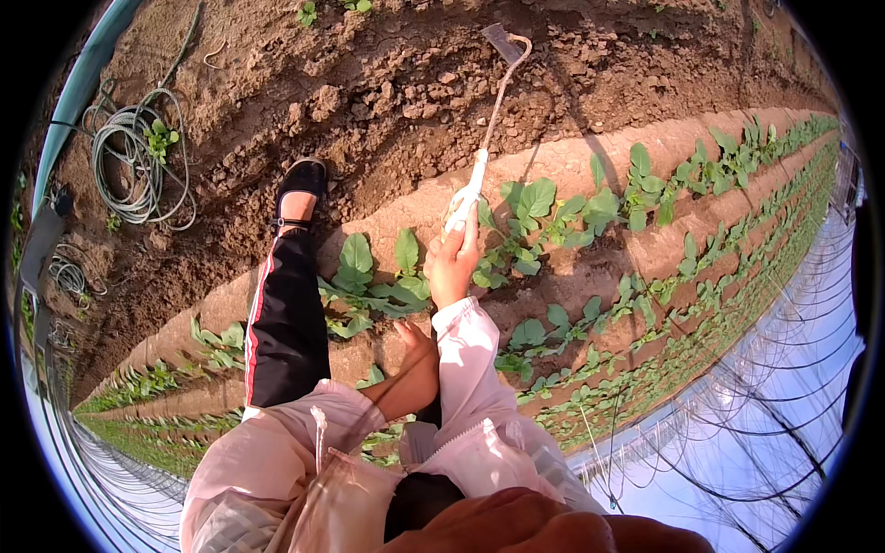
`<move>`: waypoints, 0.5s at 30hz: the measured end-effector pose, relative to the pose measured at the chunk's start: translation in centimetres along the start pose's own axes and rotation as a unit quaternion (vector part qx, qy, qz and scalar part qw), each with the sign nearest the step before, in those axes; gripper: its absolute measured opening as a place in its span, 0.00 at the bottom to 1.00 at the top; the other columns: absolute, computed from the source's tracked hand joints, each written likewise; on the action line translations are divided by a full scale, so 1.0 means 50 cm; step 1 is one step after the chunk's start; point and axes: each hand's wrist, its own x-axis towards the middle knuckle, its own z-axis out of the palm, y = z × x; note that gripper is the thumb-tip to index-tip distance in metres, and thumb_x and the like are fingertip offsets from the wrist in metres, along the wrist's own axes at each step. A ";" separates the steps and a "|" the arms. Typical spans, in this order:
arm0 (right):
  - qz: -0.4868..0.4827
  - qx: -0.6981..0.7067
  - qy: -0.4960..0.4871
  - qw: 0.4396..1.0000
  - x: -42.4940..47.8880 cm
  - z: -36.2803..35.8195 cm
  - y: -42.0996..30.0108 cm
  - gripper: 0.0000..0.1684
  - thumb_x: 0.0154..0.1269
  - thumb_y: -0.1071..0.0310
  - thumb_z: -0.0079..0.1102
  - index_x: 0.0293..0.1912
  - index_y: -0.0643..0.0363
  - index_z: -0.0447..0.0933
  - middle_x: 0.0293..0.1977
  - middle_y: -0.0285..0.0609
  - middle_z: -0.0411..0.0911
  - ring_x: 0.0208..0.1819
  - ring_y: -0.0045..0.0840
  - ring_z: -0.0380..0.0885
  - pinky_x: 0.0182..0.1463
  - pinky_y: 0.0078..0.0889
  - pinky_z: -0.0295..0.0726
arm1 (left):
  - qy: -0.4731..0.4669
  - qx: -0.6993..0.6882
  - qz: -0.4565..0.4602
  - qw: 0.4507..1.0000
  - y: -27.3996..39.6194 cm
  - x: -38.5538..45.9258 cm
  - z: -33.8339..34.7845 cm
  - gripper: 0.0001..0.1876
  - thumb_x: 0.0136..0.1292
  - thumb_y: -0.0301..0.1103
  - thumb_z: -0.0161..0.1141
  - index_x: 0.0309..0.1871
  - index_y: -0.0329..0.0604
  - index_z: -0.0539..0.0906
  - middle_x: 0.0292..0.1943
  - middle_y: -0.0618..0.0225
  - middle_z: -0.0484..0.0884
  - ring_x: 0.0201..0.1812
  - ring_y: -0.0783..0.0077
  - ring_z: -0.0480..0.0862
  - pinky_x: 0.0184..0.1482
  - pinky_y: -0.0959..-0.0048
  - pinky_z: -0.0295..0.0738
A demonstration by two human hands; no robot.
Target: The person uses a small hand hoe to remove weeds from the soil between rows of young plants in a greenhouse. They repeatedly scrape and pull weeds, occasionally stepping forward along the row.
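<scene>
My right hand (pixel 453 259) grips the white-wrapped handle of a hand hoe (pixel 477 173) with a thin, bent metal neck. The hoe's flat blade (pixel 502 43) is farther out, over the loose, cloddy soil. My left hand (pixel 408 370), shaded, hangs beside my dark-clothed right leg with its fingers extended and nothing visible in them; part of it is hidden. Broad-leaved green seedlings (pixel 356 266) stand just beyond and to the left of my hands. More leafy plants (pixel 536 200) grow to the right of my right hand.
Raised soil ridges (pixel 574 155) carry rows of young plants. My left foot, in a black shoe (pixel 302 181), rests on the soil at the ridge's edge. A coil of rope (pixel 131 166) lies on the ground at left. Thin curved hoops (pixel 753 408) and sheeting stand at right.
</scene>
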 end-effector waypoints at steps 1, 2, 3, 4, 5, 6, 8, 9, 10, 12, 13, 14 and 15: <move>-0.011 -0.053 -0.015 0.998 0.020 -0.008 -0.016 0.29 0.83 0.62 0.37 0.78 0.45 0.52 0.27 0.32 0.70 0.19 0.13 0.59 0.19 0.19 0.59 | 0.016 0.017 0.003 1.000 -0.005 -0.013 -0.027 0.30 0.62 0.51 0.57 0.60 0.38 0.83 0.59 0.39 0.78 0.69 0.31 0.67 0.65 0.24 0.54; 0.017 -0.037 -0.009 0.999 0.032 -0.018 -0.031 0.29 0.83 0.60 0.37 0.78 0.43 0.52 0.25 0.31 0.67 0.18 0.13 0.59 0.18 0.20 0.58 | 0.042 -0.025 -0.010 0.999 0.001 -0.010 -0.021 0.28 0.62 0.49 0.58 0.58 0.37 0.84 0.59 0.41 0.80 0.68 0.33 0.68 0.65 0.24 0.54; 0.041 -0.018 -0.007 0.999 0.042 -0.016 -0.053 0.29 0.83 0.59 0.38 0.78 0.41 0.52 0.22 0.29 0.65 0.16 0.13 0.58 0.16 0.20 0.57 | 0.026 -0.037 -0.005 0.999 0.005 0.005 -0.015 0.27 0.63 0.49 0.58 0.58 0.37 0.84 0.59 0.42 0.80 0.68 0.33 0.68 0.65 0.25 0.53; 0.063 0.029 -0.025 0.997 0.037 -0.011 -0.067 0.29 0.83 0.56 0.37 0.78 0.37 0.51 0.20 0.28 0.63 0.15 0.12 0.58 0.16 0.19 0.55 | 0.007 -0.054 -0.008 0.998 0.008 0.016 -0.008 0.27 0.63 0.48 0.58 0.57 0.37 0.84 0.58 0.43 0.80 0.68 0.33 0.69 0.65 0.25 0.53; 0.046 0.032 -0.022 0.998 0.043 -0.004 -0.086 0.29 0.83 0.56 0.37 0.78 0.36 0.51 0.20 0.28 0.63 0.16 0.12 0.58 0.16 0.19 0.55 | -0.013 -0.071 -0.010 0.997 0.012 0.028 0.000 0.27 0.63 0.48 0.58 0.57 0.37 0.84 0.58 0.44 0.81 0.68 0.34 0.69 0.65 0.25 0.53; 0.034 0.031 -0.016 0.999 0.047 -0.008 -0.103 0.29 0.83 0.56 0.37 0.78 0.36 0.50 0.20 0.28 0.63 0.16 0.11 0.58 0.16 0.18 0.55 | 0.018 -0.088 -0.021 0.996 0.019 0.036 0.017 0.24 0.64 0.46 0.57 0.56 0.37 0.85 0.58 0.45 0.81 0.68 0.33 0.68 0.66 0.25 0.51; -0.006 0.044 0.020 0.999 0.087 -0.040 -0.122 0.30 0.83 0.55 0.38 0.79 0.35 0.48 0.20 0.29 0.63 0.16 0.12 0.58 0.16 0.19 0.55 | 0.025 -0.079 -0.028 0.996 0.025 0.048 0.021 0.25 0.65 0.47 0.58 0.56 0.36 0.85 0.58 0.45 0.81 0.69 0.33 0.68 0.67 0.26 0.51; -0.032 0.060 0.049 0.996 0.115 -0.042 -0.144 0.31 0.83 0.55 0.37 0.79 0.35 0.47 0.20 0.29 0.63 0.16 0.12 0.59 0.17 0.19 0.55 | 0.029 -0.074 -0.035 0.996 0.025 0.049 0.025 0.25 0.65 0.47 0.58 0.56 0.35 0.84 0.58 0.45 0.81 0.69 0.33 0.67 0.67 0.26 0.50; -0.058 0.076 0.078 0.992 0.146 -0.043 -0.170 0.31 0.83 0.56 0.37 0.79 0.36 0.47 0.20 0.30 0.62 0.16 0.13 0.59 0.17 0.19 0.55 | 0.059 -0.034 -0.044 0.997 0.035 0.059 0.045 0.29 0.65 0.51 0.59 0.58 0.34 0.83 0.59 0.44 0.80 0.70 0.34 0.66 0.69 0.29 0.51; -0.061 0.046 0.107 0.991 0.219 -0.047 -0.218 0.32 0.82 0.57 0.37 0.79 0.36 0.45 0.21 0.31 0.62 0.16 0.13 0.59 0.17 0.20 0.55 | 0.041 -0.022 -0.016 0.999 0.024 0.043 0.014 0.32 0.65 0.54 0.60 0.59 0.34 0.82 0.60 0.44 0.79 0.70 0.34 0.66 0.70 0.31 0.51; -0.045 -0.003 0.124 0.991 0.262 -0.074 -0.240 0.32 0.82 0.58 0.36 0.79 0.35 0.44 0.21 0.31 0.61 0.16 0.14 0.59 0.17 0.20 0.54 | 0.035 -0.010 0.010 0.999 0.023 0.041 -0.005 0.33 0.65 0.56 0.60 0.60 0.34 0.81 0.61 0.44 0.79 0.71 0.34 0.66 0.70 0.31 0.51; -0.032 -0.031 0.078 0.996 0.302 -0.105 -0.226 0.32 0.82 0.59 0.35 0.79 0.33 0.43 0.21 0.32 0.62 0.16 0.15 0.59 0.16 0.21 0.53 | 0.028 -0.018 0.028 0.999 0.018 0.039 -0.014 0.34 0.65 0.57 0.60 0.61 0.33 0.80 0.61 0.43 0.78 0.71 0.35 0.66 0.71 0.33 0.52; -0.015 -0.015 0.055 0.998 0.290 -0.075 -0.236 0.31 0.82 0.58 0.35 0.79 0.34 0.45 0.22 0.33 0.63 0.16 0.16 0.59 0.17 0.22 0.55 | 0.029 -0.038 0.009 0.999 0.008 0.030 -0.001 0.34 0.65 0.57 0.60 0.61 0.33 0.80 0.61 0.43 0.78 0.70 0.35 0.67 0.71 0.34 0.52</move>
